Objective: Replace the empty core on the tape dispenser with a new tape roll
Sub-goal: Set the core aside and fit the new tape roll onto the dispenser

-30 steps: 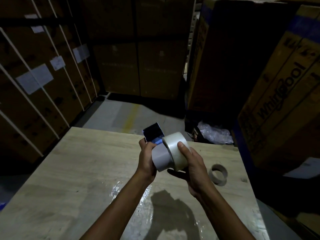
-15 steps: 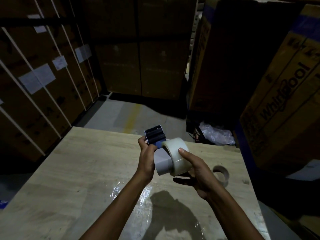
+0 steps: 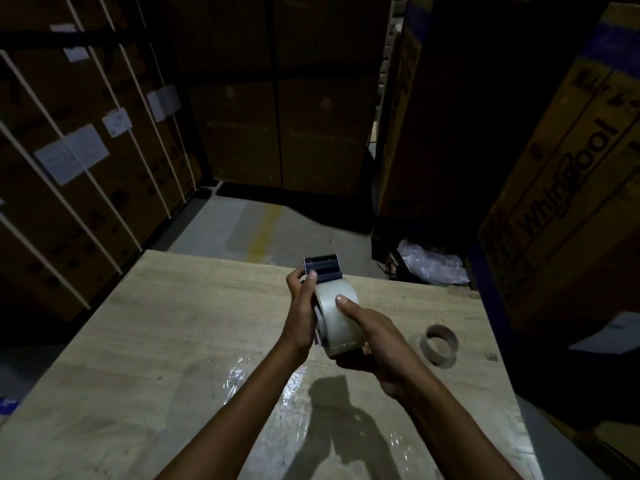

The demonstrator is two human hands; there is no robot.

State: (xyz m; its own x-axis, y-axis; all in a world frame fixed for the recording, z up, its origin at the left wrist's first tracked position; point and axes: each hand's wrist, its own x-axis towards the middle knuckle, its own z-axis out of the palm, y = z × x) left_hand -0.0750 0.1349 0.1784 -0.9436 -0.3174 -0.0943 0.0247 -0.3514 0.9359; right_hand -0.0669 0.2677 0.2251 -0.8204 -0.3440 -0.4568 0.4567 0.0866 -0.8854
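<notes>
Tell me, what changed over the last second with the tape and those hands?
The right hand turned the new tape roll and pressed it closer against the dispenser, its thumb now on top. The left hand kept gripping the dispenser. The empty core stayed on the table.

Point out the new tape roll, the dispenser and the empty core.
tape roll (image 3: 337,318), head view, outer wound face.
dispenser (image 3: 322,266), head view, dark front end above the roll.
empty core (image 3: 440,344), head view, cardboard wall, on the table.

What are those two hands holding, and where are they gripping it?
Left hand grips the tape dispenser by its side; right hand clasps the new tape roll around its outer rim.
</notes>
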